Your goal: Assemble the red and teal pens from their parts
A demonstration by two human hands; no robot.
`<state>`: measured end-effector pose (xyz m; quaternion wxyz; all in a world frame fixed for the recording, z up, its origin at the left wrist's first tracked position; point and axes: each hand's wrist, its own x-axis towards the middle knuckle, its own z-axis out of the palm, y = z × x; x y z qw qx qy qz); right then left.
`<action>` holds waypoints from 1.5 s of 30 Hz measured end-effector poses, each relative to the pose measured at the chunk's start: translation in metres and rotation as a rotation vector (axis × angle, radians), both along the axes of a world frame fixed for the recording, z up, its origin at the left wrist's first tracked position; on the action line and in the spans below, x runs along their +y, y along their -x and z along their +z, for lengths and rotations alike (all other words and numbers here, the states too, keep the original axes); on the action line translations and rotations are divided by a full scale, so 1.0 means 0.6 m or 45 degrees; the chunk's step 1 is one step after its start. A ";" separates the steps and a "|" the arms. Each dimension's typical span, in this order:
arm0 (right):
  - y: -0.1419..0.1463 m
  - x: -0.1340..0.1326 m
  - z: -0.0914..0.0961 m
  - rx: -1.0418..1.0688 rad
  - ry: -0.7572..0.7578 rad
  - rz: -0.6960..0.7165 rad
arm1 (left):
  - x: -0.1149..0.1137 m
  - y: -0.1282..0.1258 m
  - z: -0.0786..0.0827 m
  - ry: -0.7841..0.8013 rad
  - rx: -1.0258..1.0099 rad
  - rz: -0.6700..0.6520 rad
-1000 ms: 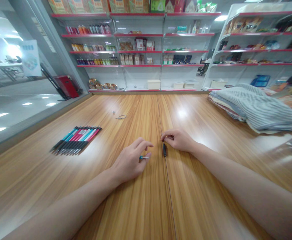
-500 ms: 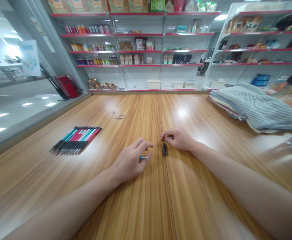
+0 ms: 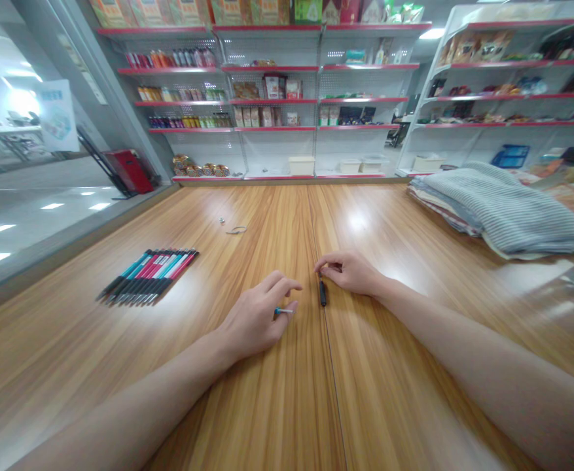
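My left hand (image 3: pixel 257 315) rests over the table with its index finger and thumb apart. Tucked in its curled lower fingers is a blue pen part (image 3: pixel 278 311), with a thin white end showing beside the thumb; the rest is hidden by the hand. To the right, my right hand (image 3: pixel 348 271) pinches the far end of a black pen part (image 3: pixel 322 293), which lies along the table seam, its near end pointing toward me. The fingertips hide its top. Left of both hands lies a neat row of several pens (image 3: pixel 152 276) with black grips and blue, pink and white barrels.
A thin loop (image 3: pixel 237 229) and a tiny shiny piece (image 3: pixel 222 221) lie farther back on the wooden table (image 3: pixel 267 209). Folded striped cloths (image 3: pixel 502 209) are stacked at the right. Stocked shelves (image 3: pixel 277 101) stand behind the table, and a red box (image 3: pixel 128 171) at the left.
Both hands and the pen parts hold nearly the same places. The whole view has shifted very slightly.
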<state>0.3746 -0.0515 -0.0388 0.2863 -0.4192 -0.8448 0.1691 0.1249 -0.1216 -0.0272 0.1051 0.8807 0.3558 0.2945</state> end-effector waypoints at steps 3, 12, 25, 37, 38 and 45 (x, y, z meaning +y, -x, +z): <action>-0.001 0.000 -0.002 0.078 0.003 -0.029 | -0.001 0.000 0.002 0.009 0.009 -0.001; -0.004 -0.004 0.002 0.109 -0.011 0.022 | 0.000 0.001 0.003 0.009 0.004 -0.010; -0.003 -0.016 0.005 -0.026 0.131 0.315 | 0.000 0.000 0.000 0.007 0.001 -0.012; 0.006 -0.029 0.017 -0.045 0.097 0.354 | -0.002 0.000 0.003 -0.001 0.010 -0.004; 0.007 -0.030 0.017 -0.043 0.094 0.363 | -0.002 0.000 0.003 -0.002 0.012 -0.002; 0.009 -0.036 0.021 -0.037 0.089 0.392 | -0.002 0.001 0.001 0.007 0.015 -0.008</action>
